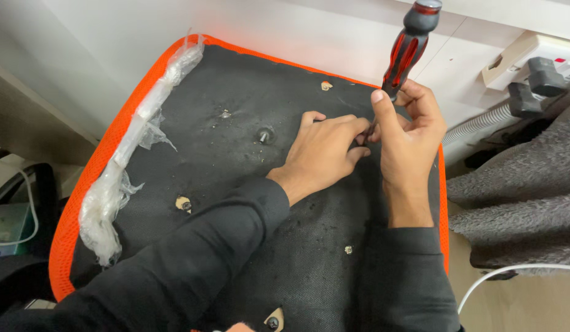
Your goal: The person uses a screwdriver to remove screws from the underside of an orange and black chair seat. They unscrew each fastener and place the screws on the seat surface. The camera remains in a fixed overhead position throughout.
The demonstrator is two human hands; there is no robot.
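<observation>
Black sleeves, both hands closed around a screwdriver on an orange-edged seat underside beside a white wall.

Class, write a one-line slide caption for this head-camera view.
Right hand grips a red-and-black screwdriver upright while left hand steadies its tip on the black underside of an orange-edged seat.

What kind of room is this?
Probably a home or office room, not a workshop: a wall socket with plugs, a grey fluffy blanket, and an upturned orange-edged chair seat being worked on with a screwdriver.
</observation>
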